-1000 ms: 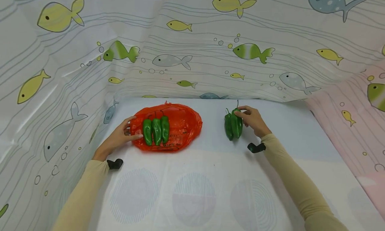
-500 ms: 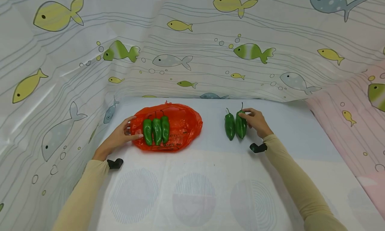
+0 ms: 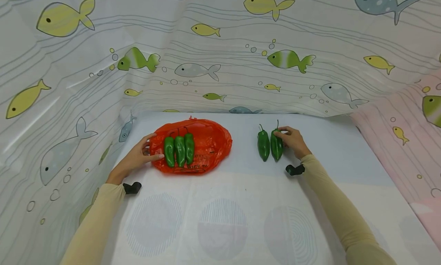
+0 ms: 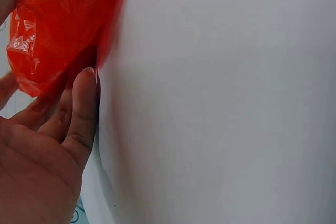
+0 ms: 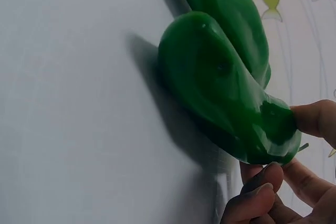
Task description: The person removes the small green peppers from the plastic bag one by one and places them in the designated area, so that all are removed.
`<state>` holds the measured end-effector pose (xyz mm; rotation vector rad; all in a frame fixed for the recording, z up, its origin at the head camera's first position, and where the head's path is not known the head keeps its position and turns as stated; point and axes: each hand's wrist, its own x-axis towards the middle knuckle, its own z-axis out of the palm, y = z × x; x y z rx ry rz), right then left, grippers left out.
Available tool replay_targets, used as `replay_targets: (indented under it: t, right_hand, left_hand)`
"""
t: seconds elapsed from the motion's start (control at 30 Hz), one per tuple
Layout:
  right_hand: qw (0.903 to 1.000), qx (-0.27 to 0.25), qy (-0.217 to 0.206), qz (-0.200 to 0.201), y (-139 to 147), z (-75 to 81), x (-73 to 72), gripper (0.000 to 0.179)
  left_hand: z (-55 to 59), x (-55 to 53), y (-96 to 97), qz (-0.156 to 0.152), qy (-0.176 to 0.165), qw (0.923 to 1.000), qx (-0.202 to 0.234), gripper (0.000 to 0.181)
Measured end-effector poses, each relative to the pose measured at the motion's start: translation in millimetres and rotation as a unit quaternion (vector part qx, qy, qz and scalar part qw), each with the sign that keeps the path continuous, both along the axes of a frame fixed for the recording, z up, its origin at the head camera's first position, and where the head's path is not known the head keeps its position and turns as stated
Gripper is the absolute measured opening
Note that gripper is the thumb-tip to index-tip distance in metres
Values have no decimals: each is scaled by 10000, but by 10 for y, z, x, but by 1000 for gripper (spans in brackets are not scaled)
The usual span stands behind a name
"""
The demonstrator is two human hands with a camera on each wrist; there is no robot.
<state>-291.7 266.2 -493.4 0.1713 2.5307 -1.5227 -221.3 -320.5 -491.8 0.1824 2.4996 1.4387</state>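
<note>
A red plastic bag lies flattened, with three long green peppers side by side on its left part. At its left edge my left hand holds the bag, thumb over the top and fingers at the side; the left wrist view has those fingers under the red plastic. Farther right, my right hand pinches a green pepper near its stem end, the tip pointing toward me. Another green pepper lies just left of it, nearly parallel, stem pointing away.
White tabletop with pale printed circles stretches in front of the bag and peppers. A fish-printed sheet rises behind and along both sides. Dark wrist-camera mounts stick out from both sleeves.
My right hand has moved slightly right and toward me with its pepper, opening a narrow gap to the neighbouring pepper. The left hand and the bag have stayed put.
</note>
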Motion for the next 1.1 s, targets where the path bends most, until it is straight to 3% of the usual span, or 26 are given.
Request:
replay_targets:
  t: [0.77, 1.1]
  right_hand:
    - [9997, 253, 35, -42, 57, -86, 22, 65]
    - [9983, 307, 306, -396, 75, -7, 32, 56]
  left_hand:
    - [15, 24, 4, -27, -30, 10000, 7, 92]
    - [270, 105, 125, 9, -62, 10000, 23, 88]
